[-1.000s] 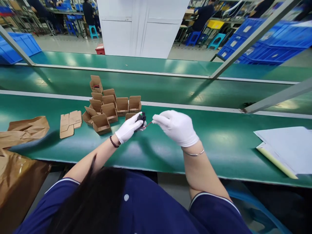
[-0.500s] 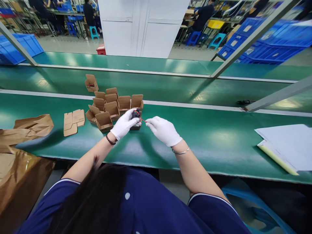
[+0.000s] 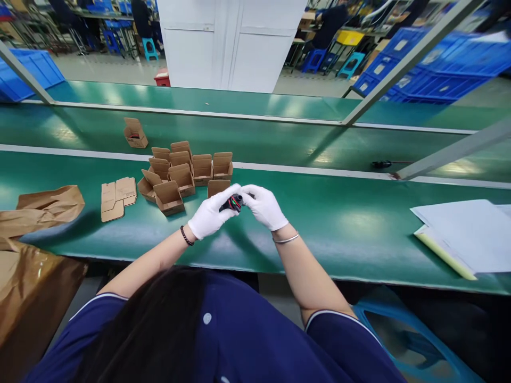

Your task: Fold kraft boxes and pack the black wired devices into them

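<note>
Both my hands wear white gloves and meet over the near green bench (image 3: 359,234). My left hand (image 3: 209,215) grips a small black part with a red wire (image 3: 233,202). My right hand (image 3: 264,206) pinches the same part from the right side. Just behind my left hand stands an open brown carton (image 3: 217,187), partly hidden by my fingers. A cluster of several open small cartons (image 3: 181,173) sits to the left of it.
Flat carton blanks (image 3: 116,196) lie left of the cluster, and brown paper bags (image 3: 43,210) fill the far left. One carton (image 3: 134,134) rides the conveyor belt behind. A small black item (image 3: 381,164) lies on the belt. White papers (image 3: 463,236) rest at right.
My right hand has come in from the right and closed on the black part together with my left hand. The lone carton on the belt has drifted left.
</note>
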{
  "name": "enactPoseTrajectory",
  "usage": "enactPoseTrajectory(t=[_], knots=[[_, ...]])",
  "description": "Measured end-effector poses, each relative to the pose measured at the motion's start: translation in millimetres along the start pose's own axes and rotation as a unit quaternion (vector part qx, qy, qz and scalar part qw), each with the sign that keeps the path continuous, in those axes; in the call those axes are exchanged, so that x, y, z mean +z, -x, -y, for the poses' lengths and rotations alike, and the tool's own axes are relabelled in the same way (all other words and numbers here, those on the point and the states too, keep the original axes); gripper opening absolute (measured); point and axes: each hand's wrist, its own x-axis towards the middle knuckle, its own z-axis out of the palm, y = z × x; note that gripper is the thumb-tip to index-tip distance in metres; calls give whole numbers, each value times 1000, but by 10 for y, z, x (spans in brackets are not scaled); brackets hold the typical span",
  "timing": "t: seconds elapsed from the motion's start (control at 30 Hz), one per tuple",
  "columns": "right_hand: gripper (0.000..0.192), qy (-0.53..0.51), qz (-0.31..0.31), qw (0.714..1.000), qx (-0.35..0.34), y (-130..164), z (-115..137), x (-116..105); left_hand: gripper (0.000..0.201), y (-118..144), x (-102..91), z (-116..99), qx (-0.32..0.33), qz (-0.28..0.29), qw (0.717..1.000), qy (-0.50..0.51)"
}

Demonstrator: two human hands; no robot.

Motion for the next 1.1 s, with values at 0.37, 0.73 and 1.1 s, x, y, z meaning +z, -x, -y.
enactPoseTrajectory(t=[0.37,0.73,1.1], knots=[[43,-226,-198,951,71,209,-9,749,48,9,181,216,-30,-190,974,-123],[25,142,-31,989,-4,-226,-144,297,80,22,-111,270,-46,-124,932,-337],[20,502,393,750,-175,-760,315,452,110,-81,-130,769,-185,-35,970,-151]])
